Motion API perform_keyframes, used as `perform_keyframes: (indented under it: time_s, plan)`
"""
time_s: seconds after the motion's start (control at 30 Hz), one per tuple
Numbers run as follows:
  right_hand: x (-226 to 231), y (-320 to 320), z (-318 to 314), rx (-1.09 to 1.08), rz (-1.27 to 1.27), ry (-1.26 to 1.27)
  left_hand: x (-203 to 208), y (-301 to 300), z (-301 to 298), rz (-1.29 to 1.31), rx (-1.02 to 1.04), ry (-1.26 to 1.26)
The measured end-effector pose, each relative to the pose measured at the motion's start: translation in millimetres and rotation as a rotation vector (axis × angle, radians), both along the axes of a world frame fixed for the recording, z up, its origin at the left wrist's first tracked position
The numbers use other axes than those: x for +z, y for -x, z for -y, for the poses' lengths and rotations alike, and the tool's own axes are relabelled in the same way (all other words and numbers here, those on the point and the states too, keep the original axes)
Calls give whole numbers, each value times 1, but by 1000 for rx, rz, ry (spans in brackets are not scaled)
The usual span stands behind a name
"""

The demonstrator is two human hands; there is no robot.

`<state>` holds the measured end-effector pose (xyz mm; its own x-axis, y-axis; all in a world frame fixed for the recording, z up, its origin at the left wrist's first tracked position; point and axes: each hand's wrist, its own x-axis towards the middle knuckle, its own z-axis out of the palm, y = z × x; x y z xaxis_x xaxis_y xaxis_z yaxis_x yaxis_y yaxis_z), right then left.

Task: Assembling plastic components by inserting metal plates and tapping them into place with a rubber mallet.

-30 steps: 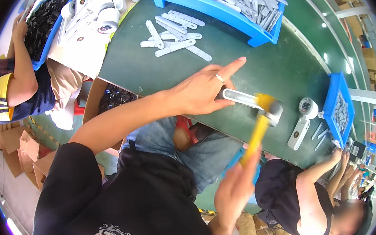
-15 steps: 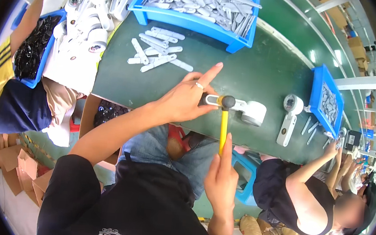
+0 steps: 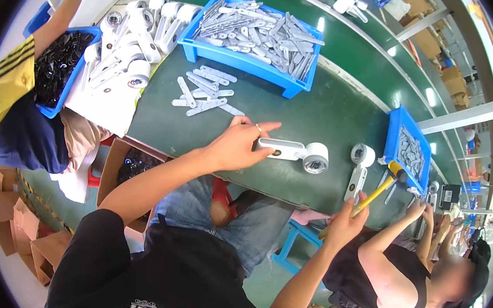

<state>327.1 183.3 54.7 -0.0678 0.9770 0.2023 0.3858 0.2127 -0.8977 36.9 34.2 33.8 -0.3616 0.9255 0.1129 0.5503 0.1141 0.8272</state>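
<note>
My left hand (image 3: 236, 146) grips the handle end of a white handheld device (image 3: 288, 150) with a round, grey-rimmed head, which lies across the green table. Its thumb and fingers pinch that end, while the index finger stretches out above it. Off to the right, my right hand (image 3: 346, 224) is closed around the yellow handle of a mallet (image 3: 378, 195), whose yellow-and-black head is raised near a small blue bin. Between the two hands, a second white device (image 3: 359, 171) of the same kind rests on the table. Several grey strips (image 3: 205, 90) lie loose beyond my left hand.
A large blue bin (image 3: 237, 64) of grey strips stands at the back, a smaller blue bin (image 3: 396, 126) at the right. Many white devices (image 3: 127, 55) are heaped on the left. One person works at the left, another person (image 3: 392, 266) at the right.
My right hand has swung the mallet away to the right from over the device. The device in my left hand has turned, so its round face now shows. The whole view has shifted slightly.
</note>
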Motion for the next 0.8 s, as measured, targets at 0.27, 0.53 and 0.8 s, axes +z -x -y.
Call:
perform_keyframes:
  time_s: [0.27, 0.53, 0.8]
  plan:
    - [0, 13, -14, -53, 162, 37, 5, -8, 0, -347, -54, -156]
    - [-28, 0, -28, -86, 151, 123, 13, -2, 10, -474, -30, -290]
    - [-27, -4, -27, -66, 63, 132, 56, 108, 133, -520, 733, -289]
